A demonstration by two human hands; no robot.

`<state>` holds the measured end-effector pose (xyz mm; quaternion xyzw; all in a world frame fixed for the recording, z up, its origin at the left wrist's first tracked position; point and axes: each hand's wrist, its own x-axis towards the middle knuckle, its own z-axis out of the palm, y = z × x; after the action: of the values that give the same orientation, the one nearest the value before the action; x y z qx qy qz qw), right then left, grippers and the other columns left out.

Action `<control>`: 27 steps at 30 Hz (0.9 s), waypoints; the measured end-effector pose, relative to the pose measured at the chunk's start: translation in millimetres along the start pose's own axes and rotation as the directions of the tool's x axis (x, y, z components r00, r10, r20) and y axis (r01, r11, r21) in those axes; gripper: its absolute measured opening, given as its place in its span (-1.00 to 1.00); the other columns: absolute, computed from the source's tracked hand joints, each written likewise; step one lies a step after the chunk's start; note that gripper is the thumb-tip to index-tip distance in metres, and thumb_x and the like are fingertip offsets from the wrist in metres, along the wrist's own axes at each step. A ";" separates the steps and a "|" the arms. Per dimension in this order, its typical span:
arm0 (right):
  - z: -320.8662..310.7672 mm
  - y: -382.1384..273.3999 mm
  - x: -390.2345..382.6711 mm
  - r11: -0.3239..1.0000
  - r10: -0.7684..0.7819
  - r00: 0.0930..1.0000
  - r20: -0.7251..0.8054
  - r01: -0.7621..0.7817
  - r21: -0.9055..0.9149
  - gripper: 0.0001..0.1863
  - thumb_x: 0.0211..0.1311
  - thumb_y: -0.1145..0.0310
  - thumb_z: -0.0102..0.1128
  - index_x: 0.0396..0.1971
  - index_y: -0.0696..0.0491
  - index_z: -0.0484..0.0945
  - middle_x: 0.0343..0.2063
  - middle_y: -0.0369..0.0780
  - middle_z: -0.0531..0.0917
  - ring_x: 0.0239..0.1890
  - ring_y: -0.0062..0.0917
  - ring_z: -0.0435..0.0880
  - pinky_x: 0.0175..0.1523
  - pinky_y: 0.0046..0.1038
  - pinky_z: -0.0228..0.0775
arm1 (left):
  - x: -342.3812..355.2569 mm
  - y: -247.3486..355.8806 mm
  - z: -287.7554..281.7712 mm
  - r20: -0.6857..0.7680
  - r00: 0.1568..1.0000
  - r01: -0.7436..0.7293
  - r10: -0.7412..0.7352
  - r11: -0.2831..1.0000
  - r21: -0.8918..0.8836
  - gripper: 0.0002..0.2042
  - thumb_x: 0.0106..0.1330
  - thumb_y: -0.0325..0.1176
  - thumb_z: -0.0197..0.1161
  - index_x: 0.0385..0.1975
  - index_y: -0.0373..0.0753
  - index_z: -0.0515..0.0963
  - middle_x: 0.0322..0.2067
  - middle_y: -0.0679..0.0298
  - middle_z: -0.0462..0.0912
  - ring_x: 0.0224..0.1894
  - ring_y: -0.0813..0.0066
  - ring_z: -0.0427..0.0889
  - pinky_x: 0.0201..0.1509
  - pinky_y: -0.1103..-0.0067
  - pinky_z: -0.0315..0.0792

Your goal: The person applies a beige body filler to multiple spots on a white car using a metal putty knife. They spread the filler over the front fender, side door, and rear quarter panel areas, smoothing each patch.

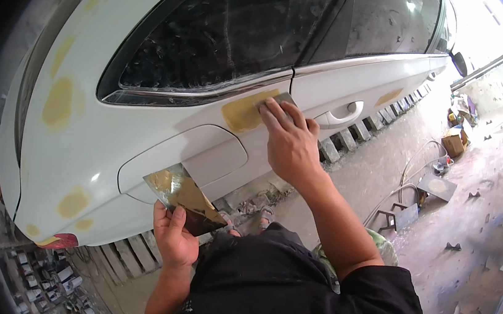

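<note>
My left hand (175,235) grips a flat putty board (181,189) by its lower left edge, thumb on top. Yellowish putty is smeared over the board's face. My right hand (291,140) presses a thin grey putty spreader (283,99) against the side of a white car (160,137), its fingers lying along the blade. Right beside the spreader is a yellow putty patch (241,113), just below the rear window trim and left of the door gap. The board is in front of part of the fuel flap (212,149).
More yellow patches, such as one rear patch (58,102), mark the car. A door handle (343,113) sits to the right. On the floor lie a hose (406,186), a cardboard box (455,141) and a small stool (398,217). Small parts (51,283) crowd the lower left.
</note>
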<state>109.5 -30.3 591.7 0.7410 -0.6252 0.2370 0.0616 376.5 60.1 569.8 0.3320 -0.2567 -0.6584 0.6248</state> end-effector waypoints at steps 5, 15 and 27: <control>8.6 -3.8 -9.5 1.000 -0.009 0.996 0.085 0.008 0.013 -0.42 0.13 0.59 0.12 0.23 0.02 0.53 0.36 -0.31 0.50 0.38 -0.31 0.42 0.21 -0.02 0.24 | 1.2 -0.3 -4.7 0.016 1.000 -0.019 0.019 1.000 0.011 -0.65 0.51 -0.51 0.12 0.26 -0.28 0.37 0.12 0.20 0.64 0.14 0.36 0.64 0.30 0.34 0.50; -8.7 7.1 5.2 0.997 -0.042 0.998 -0.036 0.044 0.065 -0.43 0.13 0.59 0.12 0.22 0.04 0.52 0.35 -0.25 0.50 0.40 -0.35 0.41 0.25 -0.07 0.24 | 5.6 -3.5 -4.6 0.046 0.999 0.001 -0.003 0.999 0.035 -0.62 0.50 -0.49 0.14 0.28 -0.29 0.36 0.15 0.18 0.61 0.19 0.35 0.61 0.34 0.32 0.46; -10.5 -1.9 -7.7 1.000 0.011 0.995 0.100 -0.014 0.027 -0.41 0.12 0.56 0.15 0.24 0.05 0.51 0.37 -0.24 0.48 0.39 -0.32 0.41 0.19 -0.03 0.25 | 7.1 -6.1 -4.6 0.038 0.999 -0.015 0.013 0.998 0.056 -0.66 0.50 -0.50 0.12 0.24 -0.26 0.39 0.12 0.20 0.63 0.18 0.34 0.61 0.34 0.32 0.46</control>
<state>107.7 -18.9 598.0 0.7488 -0.6289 0.2085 0.0184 376.1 54.0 561.4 0.3354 -0.2891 -0.6525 0.6149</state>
